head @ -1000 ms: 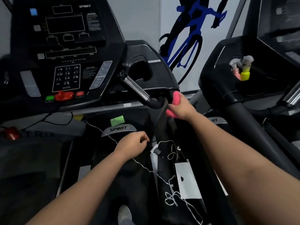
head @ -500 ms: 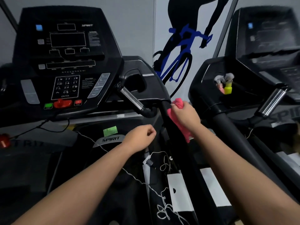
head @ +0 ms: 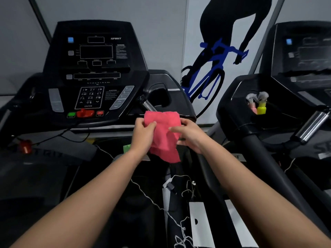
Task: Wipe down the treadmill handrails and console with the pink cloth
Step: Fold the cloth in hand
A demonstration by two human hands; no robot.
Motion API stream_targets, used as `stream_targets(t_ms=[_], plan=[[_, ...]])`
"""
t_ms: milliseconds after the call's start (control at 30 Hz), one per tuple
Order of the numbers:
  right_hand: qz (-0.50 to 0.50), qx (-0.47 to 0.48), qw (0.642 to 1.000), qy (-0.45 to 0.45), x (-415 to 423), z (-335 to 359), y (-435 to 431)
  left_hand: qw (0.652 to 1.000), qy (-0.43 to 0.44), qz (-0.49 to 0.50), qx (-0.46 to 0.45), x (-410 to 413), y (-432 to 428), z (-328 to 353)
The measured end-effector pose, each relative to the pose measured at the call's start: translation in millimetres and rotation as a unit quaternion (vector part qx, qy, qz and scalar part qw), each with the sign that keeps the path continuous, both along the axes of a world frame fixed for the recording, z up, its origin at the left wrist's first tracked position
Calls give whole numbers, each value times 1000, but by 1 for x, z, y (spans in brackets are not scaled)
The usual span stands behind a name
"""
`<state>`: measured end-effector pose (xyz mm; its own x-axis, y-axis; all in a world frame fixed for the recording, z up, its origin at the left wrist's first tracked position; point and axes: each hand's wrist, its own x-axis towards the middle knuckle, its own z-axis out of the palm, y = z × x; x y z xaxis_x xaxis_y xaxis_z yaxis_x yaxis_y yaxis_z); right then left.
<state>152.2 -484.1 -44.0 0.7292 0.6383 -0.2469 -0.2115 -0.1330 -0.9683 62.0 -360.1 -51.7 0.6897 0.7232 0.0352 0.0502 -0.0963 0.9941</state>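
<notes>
Hands left (head: 143, 133) and right (head: 190, 135) each grip pink cloth (head: 163, 135), spread between them.

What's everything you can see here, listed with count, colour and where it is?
pink cloth: one, pink, held spread between both hands in front of the console's right side
console: one, black, left of centre
keypad: one, black with white figures, lower console
green button: one, green, below keypad
red safety key: one, red, beside green button
chrome grip: one, silver, just above the cloth
second treadmill: one, black, right
spray bottles: two, one pink and one yellow, in second treadmill's holder
cyclist poster: one, black and blue, back wall
white cords: tangled, white, bottom centre
left hand: one, pinching cloth's left edge
right hand: one, gripping cloth's right side
</notes>
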Motion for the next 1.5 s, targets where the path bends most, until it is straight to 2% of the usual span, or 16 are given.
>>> stream_targets(t_ms=[233, 300, 367, 433, 567, 700, 900, 1033, 1233, 1400, 1500], plan=[[63, -3, 998, -17, -24, 10, 54, 995, -54, 78, 18, -32, 50, 22], [17, 15, 992, -124, -30, 13, 77, 992, -76, 99, 27, -38, 67, 27], [-31, 48, 967, -250, -38, 19, 98, 988, -94, 120, 36, -43, 85, 31], [-30, 99, 952, -289, -46, 28, 122, 984, -107, 137, 48, -47, 105, 35], [-29, 119, 952, -281, -43, 36, 172, 977, -111, 154, 96, -51, 151, 39], [-49, 73, 966, -243, -35, 40, 220, 974, -116, 131, 144, -52, 203, 43], [-60, 56, 986, -147, -21, 49, 276, 970, -73, 76, 219, -44, 275, 46], [-53, 42, 974, -215, -12, 54, 309, 972, -17, 31, 231, -35, 315, 54], [-103, 1, 920, -379, 8, 70, 344, 960, -27, -29, 278, -20, 350, 73], [-108, -22, 911, -398, 16, 84, 355, 957, -25, -50, 284, -6, 369, 74], [-90, -60, 915, -389, 22, 75, 360, 957, 14, -57, 283, -1, 375, 65]])
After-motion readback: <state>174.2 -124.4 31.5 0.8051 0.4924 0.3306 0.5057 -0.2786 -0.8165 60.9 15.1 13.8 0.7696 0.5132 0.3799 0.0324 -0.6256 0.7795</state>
